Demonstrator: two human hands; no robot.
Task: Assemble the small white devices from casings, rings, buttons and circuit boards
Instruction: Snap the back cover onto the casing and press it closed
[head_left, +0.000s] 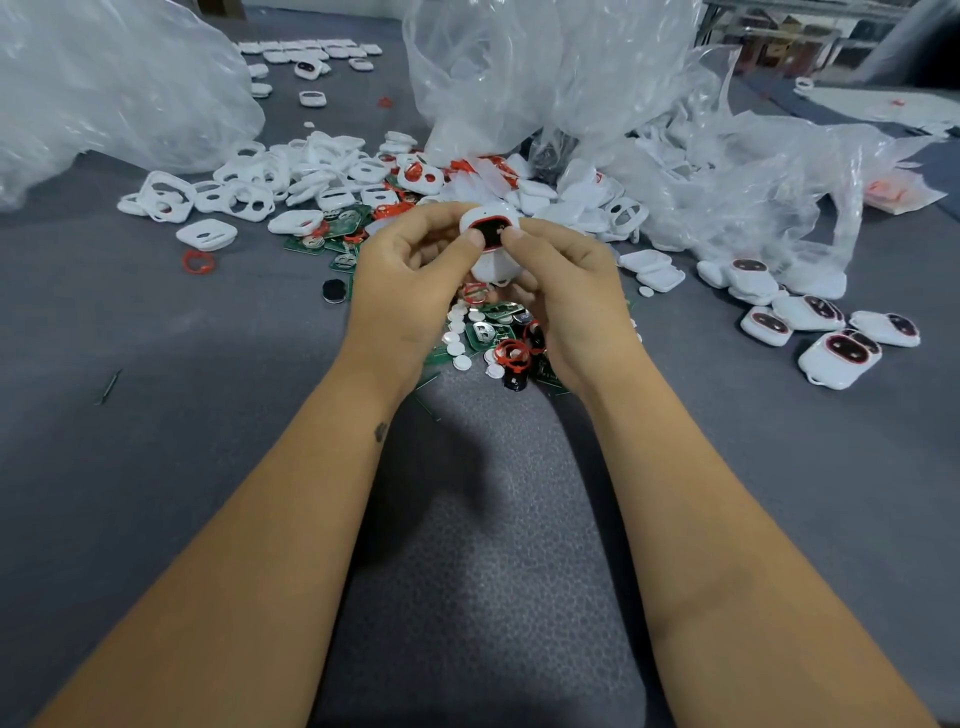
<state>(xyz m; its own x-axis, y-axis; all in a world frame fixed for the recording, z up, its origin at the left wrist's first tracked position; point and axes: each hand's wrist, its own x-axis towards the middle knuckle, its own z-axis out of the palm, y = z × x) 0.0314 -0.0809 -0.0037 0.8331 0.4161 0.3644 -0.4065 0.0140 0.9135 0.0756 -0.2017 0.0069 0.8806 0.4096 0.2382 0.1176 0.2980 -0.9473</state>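
Bare forearms reached over the grey foam mat; left hand and right hand pinched a small white plastic casing with a red-ringed black window between curled thumbs and fingers.

No text, label, brand or number can be read. The green circuit boards on the grey surface carry pale markings, but these are too small and blurred to make out.

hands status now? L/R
Left hand: grips the white casing, thumb on its black insert.
Right hand: grips the same casing, thumb on its red ring.
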